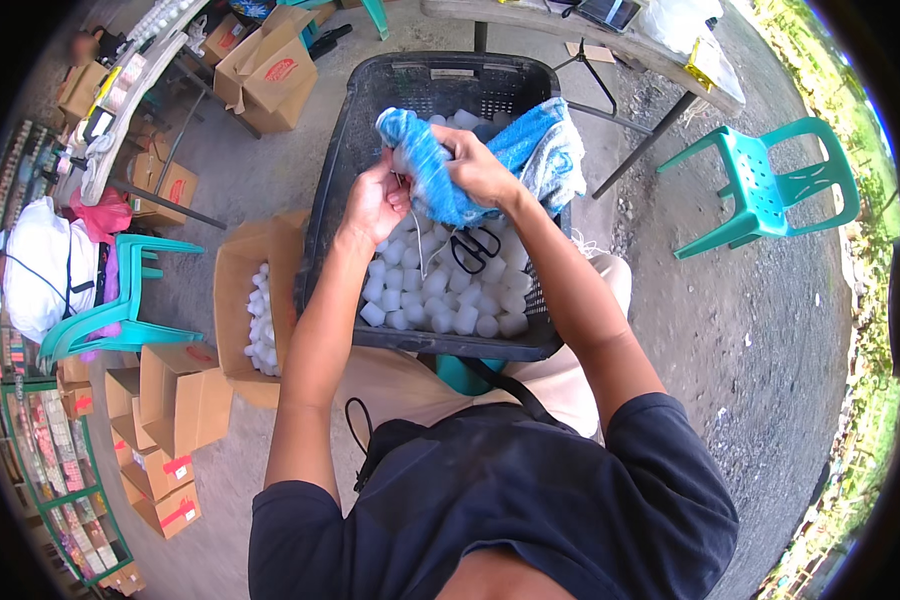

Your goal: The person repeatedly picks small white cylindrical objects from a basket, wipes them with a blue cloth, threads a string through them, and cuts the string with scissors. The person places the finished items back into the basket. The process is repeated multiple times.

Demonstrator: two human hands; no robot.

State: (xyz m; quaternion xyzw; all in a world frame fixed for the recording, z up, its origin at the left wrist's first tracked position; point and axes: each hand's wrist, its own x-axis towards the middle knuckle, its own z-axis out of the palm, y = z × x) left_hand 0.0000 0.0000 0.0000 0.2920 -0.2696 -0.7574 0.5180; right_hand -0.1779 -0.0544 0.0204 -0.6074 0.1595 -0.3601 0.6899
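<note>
A blue and white cloth (515, 150) is bunched in my right hand (478, 172), its fingers wrapped round the fabric. The cloth's left part is smeared by motion and its right end lies over the basket's rim. My left hand (378, 200) is closed beside the cloth's left edge. What it grips is mostly hidden, and a thin white string (420, 245) hangs below its fingers. Under both hands, a black plastic basket (320, 210) holds many short white cylinders (435, 290) that look like candles. Black-handled scissors (476, 248) lie on top of them.
A cardboard box (235, 330) with more white cylinders stands left of the basket. Empty cartons (185, 395) and stacked green chairs (120, 310) are further left. A green chair (755, 185) stands at right, and a table (570, 30) crosses the far side.
</note>
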